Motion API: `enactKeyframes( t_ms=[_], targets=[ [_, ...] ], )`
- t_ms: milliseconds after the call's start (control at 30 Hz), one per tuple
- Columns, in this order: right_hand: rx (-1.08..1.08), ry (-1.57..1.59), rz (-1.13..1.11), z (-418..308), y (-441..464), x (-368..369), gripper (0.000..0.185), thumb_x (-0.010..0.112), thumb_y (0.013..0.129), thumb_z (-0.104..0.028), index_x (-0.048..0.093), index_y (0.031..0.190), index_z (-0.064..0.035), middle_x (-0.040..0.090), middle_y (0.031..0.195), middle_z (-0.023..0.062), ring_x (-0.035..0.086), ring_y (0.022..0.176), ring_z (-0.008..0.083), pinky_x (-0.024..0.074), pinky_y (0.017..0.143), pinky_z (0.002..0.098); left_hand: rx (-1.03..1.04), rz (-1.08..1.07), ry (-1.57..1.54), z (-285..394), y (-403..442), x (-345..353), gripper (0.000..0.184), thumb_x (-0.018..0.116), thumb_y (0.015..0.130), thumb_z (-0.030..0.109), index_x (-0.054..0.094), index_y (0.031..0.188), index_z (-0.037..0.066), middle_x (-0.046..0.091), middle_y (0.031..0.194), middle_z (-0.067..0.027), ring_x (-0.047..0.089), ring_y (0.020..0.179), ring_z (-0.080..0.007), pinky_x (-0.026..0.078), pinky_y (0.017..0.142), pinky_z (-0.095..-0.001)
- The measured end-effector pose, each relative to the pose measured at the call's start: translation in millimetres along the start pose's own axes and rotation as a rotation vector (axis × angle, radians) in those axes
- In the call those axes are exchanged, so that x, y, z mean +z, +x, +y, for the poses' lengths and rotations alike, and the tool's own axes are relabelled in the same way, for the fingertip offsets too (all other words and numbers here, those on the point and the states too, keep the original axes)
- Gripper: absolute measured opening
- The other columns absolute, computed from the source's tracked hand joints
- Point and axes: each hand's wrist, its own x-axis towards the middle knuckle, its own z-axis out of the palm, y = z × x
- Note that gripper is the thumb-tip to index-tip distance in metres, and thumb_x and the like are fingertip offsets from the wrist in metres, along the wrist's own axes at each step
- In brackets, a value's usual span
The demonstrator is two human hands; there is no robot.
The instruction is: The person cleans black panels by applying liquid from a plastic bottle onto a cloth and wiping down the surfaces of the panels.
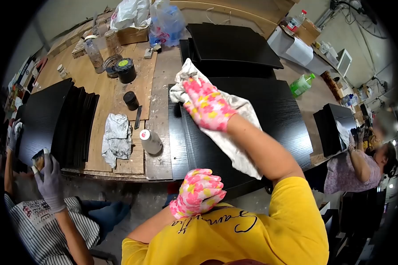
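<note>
My right hand point(206, 105), in a pink and yellow flowered glove, presses a white cloth point(241, 148) onto a wide black wood-grain panel point(269, 104). Part of the cloth bunches up past my fingertips, and the rest trails under my forearm toward the front edge. My left hand point(198, 193), gloved the same way, is held near my body by the panel's front edge. Its fingers are curled in and pressed together, and no object shows in them. Whether it touches the panel I cannot tell. Behind, more black panels point(230, 42) lie stacked.
At left, a co-worker's gloved hand point(48, 176) holds a brush by upright black panels point(44, 110). A white bottle point(151, 142), stained rag point(117, 137) and black jar point(126, 70) stand between us. A green bottle point(301, 85) is at right, near another person point(356, 170) wiping panels.
</note>
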Motion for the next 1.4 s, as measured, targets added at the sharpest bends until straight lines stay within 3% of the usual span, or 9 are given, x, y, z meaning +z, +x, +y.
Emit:
enactKeyframes(
  t_ms=[167, 433, 567, 800, 933, 1167, 1233, 1300, 1400],
  targets=[
    [0.256, -0.228, 0.106, 199, -49, -3, 0.044, 0.038, 0.096, -0.032, 0.06, 0.122, -0.0043, 0.061, 0.123, 0.0202, 0.058, 0.114, 0.0362, 0.0438, 0.1, 0.0432, -0.03, 0.012, -0.033, 0, -5, 0, 0.026, 0.084, 0.067, 0.008, 0.071, 0.088, 0.014, 0.068, 0.095, -0.0002, 0.066, 0.096, -0.0198, 0.05, 0.091, -0.0412],
    [-0.003, 0.062, -0.117, 11, 12, -11, 0.06, 0.043, 0.095, -0.037, 0.039, 0.145, -0.0038, 0.036, 0.151, 0.021, 0.03, 0.142, 0.0336, 0.0218, 0.118, 0.0418, 0.105, -0.094, 0.132, 10, 13, -8, 0.026, 0.085, 0.064, 0.009, 0.071, 0.087, 0.016, 0.069, 0.096, -0.0005, 0.066, 0.095, -0.0207, 0.051, 0.087, -0.042],
    [0.444, -0.131, -0.224, 123, -5, -61, 0.027, 0.048, 0.09, -0.024, 0.062, 0.106, -0.0064, 0.062, 0.119, 0.0197, 0.058, 0.113, 0.0365, 0.046, 0.098, 0.0427, 0.218, -0.138, 0.186, 8, 12, -10, 0.028, 0.082, 0.063, 0.007, 0.072, 0.088, 0.017, 0.068, 0.099, -0.001, 0.066, 0.095, -0.0237, 0.052, 0.086, -0.0458],
    [1.133, -0.349, -0.145, 236, -111, -98, 0.067, 0.034, 0.097, -0.046, 0.032, 0.151, -0.0062, 0.028, 0.157, 0.0142, 0.027, 0.145, 0.03, 0.0252, 0.117, 0.04, 0.105, -0.147, 0.235, 20, 15, -10, 0.03, 0.085, 0.065, 0.005, 0.07, 0.089, 0.014, 0.067, 0.094, -0.0027, 0.065, 0.094, -0.0231, 0.05, 0.086, -0.0452],
    [0.294, -0.302, 0.065, 100, -119, -62, 0.04, 0.052, 0.09, -0.027, 0.057, 0.124, -0.0053, 0.057, 0.129, 0.0159, 0.053, 0.121, 0.0313, 0.0416, 0.103, 0.0386, -0.04, -0.118, 0.202, 25, 17, -6, 0.029, 0.085, 0.065, 0.005, 0.068, 0.089, 0.01, 0.067, 0.091, -0.003, 0.065, 0.09, -0.0245, 0.049, 0.088, -0.0443],
    [0.17, 0.454, 0.058, -2, -208, -67, 0.045, 0.047, 0.098, -0.027, 0.051, 0.137, -0.0029, 0.05, 0.141, 0.0171, 0.046, 0.133, 0.025, 0.0324, 0.113, 0.0359, -0.107, -0.103, 0.285, 37, 12, 0, 0.026, 0.082, 0.067, -0.001, 0.066, 0.085, 0.01, 0.07, 0.091, -0.0039, 0.066, 0.095, -0.025, 0.045, 0.097, -0.0448],
    [0.472, -0.203, -0.301, 74, -230, -121, 0.053, 0.051, 0.097, -0.03, 0.045, 0.14, -0.0013, 0.046, 0.144, 0.0206, 0.036, 0.14, 0.033, 0.0291, 0.114, 0.0444, -0.14, -0.086, 0.287, 39, 9, 2, 0.027, 0.081, 0.068, -0.003, 0.066, 0.086, 0.009, 0.07, 0.092, -0.0044, 0.066, 0.097, -0.0252, 0.044, 0.099, -0.0449],
    [0.745, -0.336, 0.178, 134, -286, -131, 0.043, 0.054, 0.093, -0.027, 0.056, 0.127, -0.0004, 0.051, 0.138, 0.0216, 0.046, 0.128, 0.0374, 0.0348, 0.109, 0.0471, -0.172, -0.053, 0.308, 42, 11, 9, 0.028, 0.084, 0.066, -0.001, 0.067, 0.086, 0.01, 0.07, 0.091, -0.0035, 0.066, 0.096, -0.0238, 0.045, 0.098, -0.0442],
    [1.019, 0.627, 0.071, 88, -278, -134, 0.037, 0.055, 0.088, -0.027, 0.058, 0.116, -0.0029, 0.065, 0.098, 0.0128, 0.06, 0.096, 0.033, 0.0491, 0.086, 0.0458, -0.211, 0.006, 0.349, 44, 8, 18, 0.024, 0.081, 0.068, -0.002, 0.067, 0.084, 0.009, 0.07, 0.092, -0.0056, 0.065, 0.097, -0.0257, 0.043, 0.101, -0.0461]
  ],
)
